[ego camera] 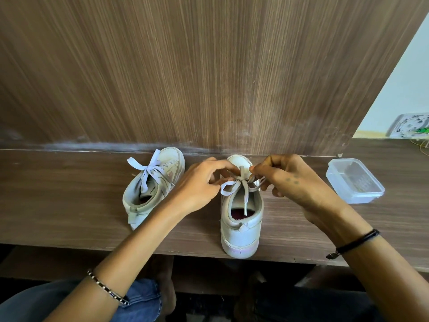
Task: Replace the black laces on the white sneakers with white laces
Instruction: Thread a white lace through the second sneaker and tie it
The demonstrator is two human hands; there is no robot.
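- Brown wood-grain desk [69,205] carries everything.
- Left white leather sneaker [148,189] stands bow-tied at the far side; right white leather sneaker [241,233] reaches the near edge.
- Left hand [199,184] and right hand [292,182] each pinch the flat white lace [245,196] above the right sneaker's tongue.
- Clear plastic box [355,182] sits right.

No legible text or markings.

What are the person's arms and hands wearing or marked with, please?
Both forearms are bare, without sleeves. The left hand has a black-and-silver beaded bracelet at its wrist. The right hand has a thin black cord band at the wrist and three small dark dots on its back.
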